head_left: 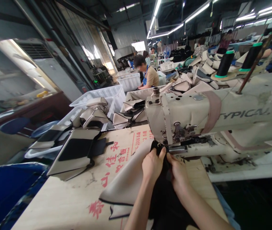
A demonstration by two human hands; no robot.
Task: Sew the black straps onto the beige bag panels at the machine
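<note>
Both my hands are at the needle end of a cream sewing machine (186,111). Between them runs a piece of black fabric (164,198), joined to or lying against a beige panel with black edging (128,182). My left hand (152,164) pinches the black fabric just below the presser foot, thumb and fingers closed. My right hand (177,169) grips the fabric's right side, its fingers partly hidden by the cloth. The needle itself is too small to make out.
A plywood table (73,198) with red lettering lies under the work. Finished-looking beige and black pieces (76,148) sit at its left edge, beside white plastic bins (116,95). Black thread cones (225,64) stand behind the machine. A co-worker (150,75) sits farther back.
</note>
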